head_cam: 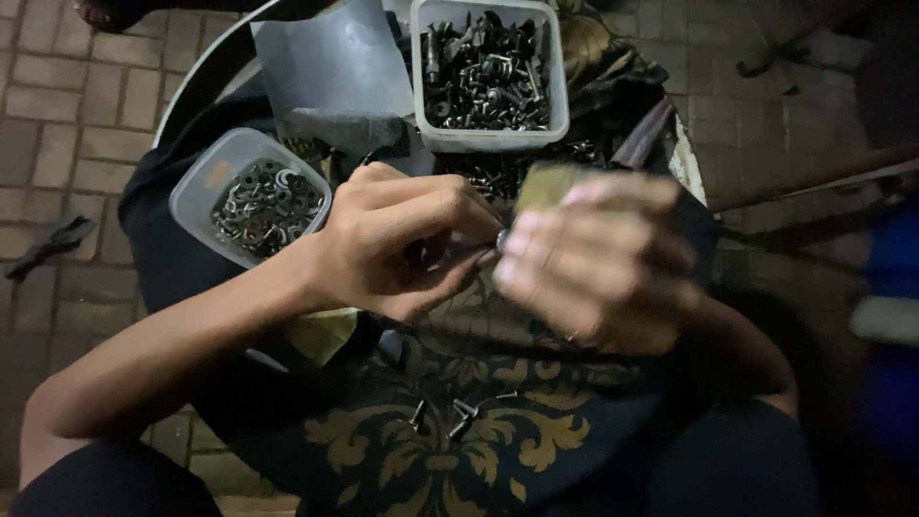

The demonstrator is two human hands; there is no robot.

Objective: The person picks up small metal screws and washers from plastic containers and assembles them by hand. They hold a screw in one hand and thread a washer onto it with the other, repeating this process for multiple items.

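Loose bolts point(458, 415) are seen nearest the body, scattered on the dark gold-patterned cloth point(450, 450) that covers the worktop, below the two hands.

Above them the left hand point(397, 249) is held curled, fingers folded in around a small dark metal part point(424, 255), thumb underneath. What the part is cannot be told; most of it is hidden by the fingers.

The right hand point(598, 263) is motion-blurred. It is closed, with a flat olive-tan piece point(548, 185) pinched at the top. A small round metal piece point(502, 237) is seen exactly where the fingertips of the two hands meet.

Key relation: the round metal piece lies between the hands, at the left hand's fingertips and touching the right hand's. Its long axis cannot be read. Neither hand is clearly the nearer; the meeting point sits roughly midway.

Left of the left hand, and a little beyond it, a clear tub of washers point(251, 196) is set at a tilt on the cloth.

Beyond the hands, a white rectangular tub of mixed hardware point(486, 72) is placed, more small parts lying loose at its near wall. Left of that tub a grey sheet point(330, 67) is lying.

The brick floor point(67, 105) is seen farthest out, around the worktop.
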